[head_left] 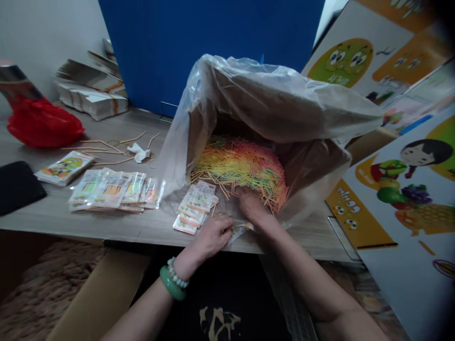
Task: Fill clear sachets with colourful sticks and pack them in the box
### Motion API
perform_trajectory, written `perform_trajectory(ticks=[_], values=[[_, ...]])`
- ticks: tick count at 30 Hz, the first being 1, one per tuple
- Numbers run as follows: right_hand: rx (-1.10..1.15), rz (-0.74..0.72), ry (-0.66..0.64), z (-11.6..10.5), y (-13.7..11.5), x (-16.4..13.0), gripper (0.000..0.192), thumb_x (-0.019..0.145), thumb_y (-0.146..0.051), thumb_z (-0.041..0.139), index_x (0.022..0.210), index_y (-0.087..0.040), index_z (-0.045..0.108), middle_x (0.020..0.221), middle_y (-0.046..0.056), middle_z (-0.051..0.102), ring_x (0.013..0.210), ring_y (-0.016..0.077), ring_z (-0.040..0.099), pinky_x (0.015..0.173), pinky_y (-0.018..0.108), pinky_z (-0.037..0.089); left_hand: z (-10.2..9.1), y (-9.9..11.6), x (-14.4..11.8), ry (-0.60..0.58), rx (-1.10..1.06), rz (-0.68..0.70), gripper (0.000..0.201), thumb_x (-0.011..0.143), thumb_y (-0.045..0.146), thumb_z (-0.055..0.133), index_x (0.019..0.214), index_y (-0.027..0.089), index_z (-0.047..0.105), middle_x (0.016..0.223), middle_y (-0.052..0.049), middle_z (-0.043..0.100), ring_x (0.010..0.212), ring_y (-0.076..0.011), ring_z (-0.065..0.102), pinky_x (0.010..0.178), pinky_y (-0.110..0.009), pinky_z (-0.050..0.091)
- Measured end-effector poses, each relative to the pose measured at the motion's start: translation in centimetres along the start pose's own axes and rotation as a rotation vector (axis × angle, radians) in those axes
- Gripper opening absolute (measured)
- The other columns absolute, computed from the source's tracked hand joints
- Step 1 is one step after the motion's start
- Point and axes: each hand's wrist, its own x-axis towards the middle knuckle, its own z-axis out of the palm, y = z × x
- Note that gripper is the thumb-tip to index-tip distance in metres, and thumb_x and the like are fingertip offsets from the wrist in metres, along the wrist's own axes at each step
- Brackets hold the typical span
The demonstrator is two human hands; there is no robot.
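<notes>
The box [270,156] lies tipped on its side with its mouth toward the near edge of the table [149,227], its plastic liner [256,90] folded back, which seems to be so that the coloured sticks [241,166] inside can be reached straight from the seat. The right hand [253,204] rests at the box mouth, fingers down among the nearest sticks; whether it has closed on any cannot be told. The left hand [212,235], just beside it at the table's near edge, pinches a small clear packet [241,230], held with its end toward the right hand, probably to keep it handy for the sticks. A small heap of packets [194,208] lies just left of the hands, and a fanned row of filled packets [115,190] lies further left, apart from it. The table is pale wood; far left on it are a red bag [42,125], stacked folded cartons [92,90], loose sticks and a black pad [17,187]. A blue panel [177,47] stands behind, and printed cartoon boards [401,189] lean at the right.
</notes>
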Motion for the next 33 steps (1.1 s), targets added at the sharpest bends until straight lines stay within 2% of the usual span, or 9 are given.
perform_trajectory(ticks=[4, 8, 10, 13, 18, 22, 25, 29, 33], values=[[0.197, 0.162, -0.034, -0.3, -1.4, 1.5, 0.034, 0.096, -0.016, 0.033, 0.119, -0.014, 0.059, 0.117, 0.015, 0.066, 0.105, 0.0225, 0.062, 0.088, 0.031, 0.045, 0.1, 0.0, -0.1, -0.003, -0.017, -0.003, 0.02, 0.074, 0.006, 0.048, 0.06, 0.02, 0.045, 0.066, -0.001, 0.051, 0.068, -0.0159, 0.049, 0.067, -0.028, 0.036], [0.199, 0.312, -0.009, -0.6, -4.2, 2.0, 0.042, 0.096, -0.038, 0.046, 0.123, -0.009, 0.056, 0.124, 0.022, 0.061, 0.113, 0.0297, 0.06, 0.092, 0.037, 0.046, 0.2, -0.2, -0.2, 0.008, -0.03, 0.004, 0.022, 0.072, 0.003, 0.047, 0.059, 0.02, 0.041, 0.065, 0.001, 0.049, 0.065, -0.0148, 0.047, 0.063, -0.028, 0.034], [0.163, 0.341, 0.019, -0.4, -4.9, 2.0, 0.045, 0.092, -0.039, 0.052, 0.124, -0.008, 0.055, 0.123, 0.023, 0.062, 0.114, 0.0313, 0.06, 0.093, 0.038, 0.045, 0.3, -0.3, -0.2, 0.007, -0.028, 0.007, 0.022, 0.071, 0.002, 0.048, 0.059, 0.02, 0.041, 0.066, 0.001, 0.05, 0.067, -0.0147, 0.047, 0.064, -0.028, 0.034], [0.167, 0.393, 0.06, 0.1, -4.8, 2.3, 0.036, 0.091, -0.03, 0.052, 0.121, -0.009, 0.056, 0.116, 0.019, 0.066, 0.11, 0.0288, 0.063, 0.089, 0.035, 0.047, 0.3, -0.4, -0.1, -0.003, -0.027, 0.011, 0.023, 0.07, 0.001, 0.048, 0.059, 0.019, 0.039, 0.066, 0.001, 0.049, 0.069, -0.0148, 0.047, 0.065, -0.027, 0.033], [0.135, 0.368, 0.022, 0.6, -4.2, 3.1, 0.029, 0.095, -0.017, 0.039, 0.115, -0.013, 0.061, 0.112, 0.017, 0.069, 0.105, 0.0255, 0.066, 0.084, 0.031, 0.047, 0.5, -0.7, 0.0, 0.009, -0.035, 0.003, 0.024, 0.069, 0.001, 0.049, 0.059, 0.019, 0.037, 0.063, 0.002, 0.045, 0.065, -0.014, 0.044, 0.063, -0.027, 0.03], [0.002, 0.262, 0.059, 1.2, -4.7, 2.8, 0.038, 0.095, -0.01, 0.031, 0.12, -0.009, 0.06, 0.114, 0.021, 0.067, 0.109, 0.0296, 0.064, 0.088, 0.037, 0.046, 0.6, -0.8, 0.0, 0.009, -0.03, 0.012, 0.021, 0.069, 0.002, 0.048, 0.06, 0.019, 0.041, 0.066, 0.001, 0.049, 0.068, -0.0145, 0.047, 0.065, -0.027, 0.032], [-0.003, 0.24, 0.088, 1.8, -4.9, 2.6, 0.039, 0.095, -0.01, 0.029, 0.119, -0.007, 0.059, 0.113, 0.022, 0.066, 0.108, 0.0312, 0.063, 0.089, 0.039, 0.045, 0.5, -0.7, 0.0, 0.003, -0.023, 0.02, 0.02, 0.069, 0.002, 0.049, 0.06, 0.019, 0.042, 0.067, 0.0, 0.051, 0.07, -0.0149, 0.048, 0.066, -0.027, 0.034], [0.251, 0.262, 0.12, 2.0, -3.3, 2.8, 0.031, 0.092, -0.012, 0.036, 0.111, -0.011, 0.06, 0.111, 0.019, 0.066, 0.105, 0.0263, 0.063, 0.09, 0.035, 0.045, 0.4, -0.6, -0.1, 0.004, -0.026, -0.011, 0.02, 0.07, 0.003, 0.048, 0.059, 0.019, 0.041, 0.066, 0.001, 0.049, 0.067, -0.0144, 0.047, 0.064, -0.026, 0.033], [0.819, 0.216, 0.225, 1.1, 1.2, 2.7, 0.02, 0.09, -0.024, 0.037, 0.098, -0.018, 0.054, 0.092, 0.01, 0.068, 0.085, 0.0203, 0.064, 0.08, 0.031, 0.048, 0.3, -0.6, -0.1, 0.005, -0.031, 0.0, 0.023, 0.072, 0.005, 0.047, 0.058, 0.019, 0.036, 0.064, 0.001, 0.045, 0.067, -0.0146, 0.046, 0.066, -0.027, 0.033]])
